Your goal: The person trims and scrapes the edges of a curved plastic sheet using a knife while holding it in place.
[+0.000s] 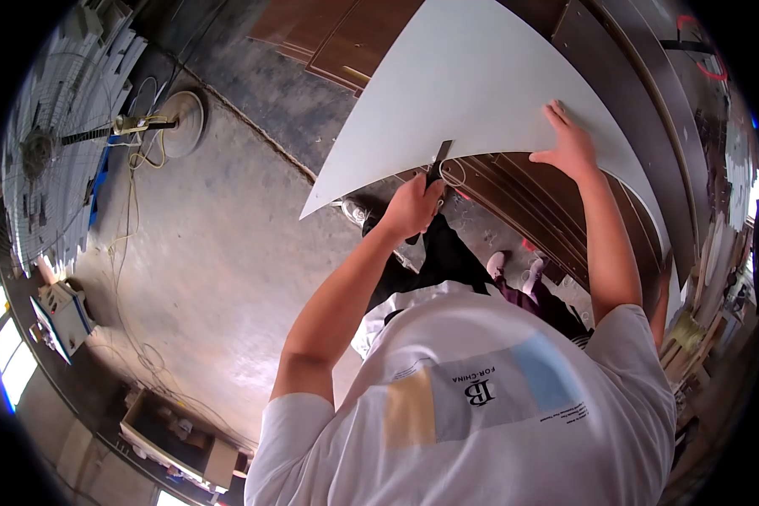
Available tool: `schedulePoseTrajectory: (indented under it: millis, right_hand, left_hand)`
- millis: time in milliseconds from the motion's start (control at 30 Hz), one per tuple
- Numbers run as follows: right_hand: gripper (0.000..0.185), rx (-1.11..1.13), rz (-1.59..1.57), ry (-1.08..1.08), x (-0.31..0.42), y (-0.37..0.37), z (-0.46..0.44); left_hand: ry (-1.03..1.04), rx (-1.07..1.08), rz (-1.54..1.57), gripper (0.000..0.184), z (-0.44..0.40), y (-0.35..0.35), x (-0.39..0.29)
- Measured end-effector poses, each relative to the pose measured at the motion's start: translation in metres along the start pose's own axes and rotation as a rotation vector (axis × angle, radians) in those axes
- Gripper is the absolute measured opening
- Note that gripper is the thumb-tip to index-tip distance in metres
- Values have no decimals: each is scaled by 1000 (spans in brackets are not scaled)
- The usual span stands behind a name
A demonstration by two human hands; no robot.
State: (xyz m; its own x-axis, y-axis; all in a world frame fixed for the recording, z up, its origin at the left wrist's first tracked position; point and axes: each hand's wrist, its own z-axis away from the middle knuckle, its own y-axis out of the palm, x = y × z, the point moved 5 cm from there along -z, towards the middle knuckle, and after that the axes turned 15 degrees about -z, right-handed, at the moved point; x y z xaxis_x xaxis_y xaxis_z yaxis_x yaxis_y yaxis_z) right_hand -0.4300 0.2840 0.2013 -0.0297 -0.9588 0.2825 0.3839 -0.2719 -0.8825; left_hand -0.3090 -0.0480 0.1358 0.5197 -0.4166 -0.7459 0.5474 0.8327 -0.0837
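Note:
A large white panel (468, 76) lies across the top of the view, its near edge curved by the wide lens. My left hand (413, 205) is wrapped round a dark, flat-bladed hand tool (443, 153), whose blade end reaches the panel's near edge. A thin pale loop hangs beside the tool; its exact kind I cannot make out. My right hand (572, 145) rests on the panel near its right side, with thumb and fingers apart and nothing held. Brown panels (523, 207) lie beneath the white one.
Another person's shoes (497, 266) and forearm (659, 308) show close on my right. Brown boards (628, 118) stand beyond the panel. To the left are a fan's round base (181, 124), cables (120, 282) on the concrete floor, and stacked pale strips (84, 160).

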Motion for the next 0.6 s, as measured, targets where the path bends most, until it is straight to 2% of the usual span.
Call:
schedulePoseTrajectory:
  millis: [67,167,267,333,400,433,500,600]
  right_hand:
    - [108,18,-25,-6,0,-4,1]
    - [102,-5,-14,-145,-12,-7,1]
    - [92,-26,-235,-274,-61,-19,-5]
    - [91,-109,-208,-66,-138,-35,-14]
    - [99,-238,-63,114,-223,-56,-14]
    - [103,-225,-76,232,-267,-62,-8]
    - [109,-189,-90,371,-304,-62,2]
    - [112,-155,-94,404,-325,-58,12]
  left_hand:
    - [-1,9,8,36,-10,12,-7]
    - [-14,26,21,35,-22,26,-14]
    - [-52,18,82,33,-24,29,-17]
    - [-59,14,139,31,-21,28,-10]
    - [-70,-52,172,33,-16,25,-5]
    - [-76,-81,187,35,-11,23,-2]
    - [-73,-100,213,31,-5,21,4]
    - [-58,-99,214,30,0,21,9]
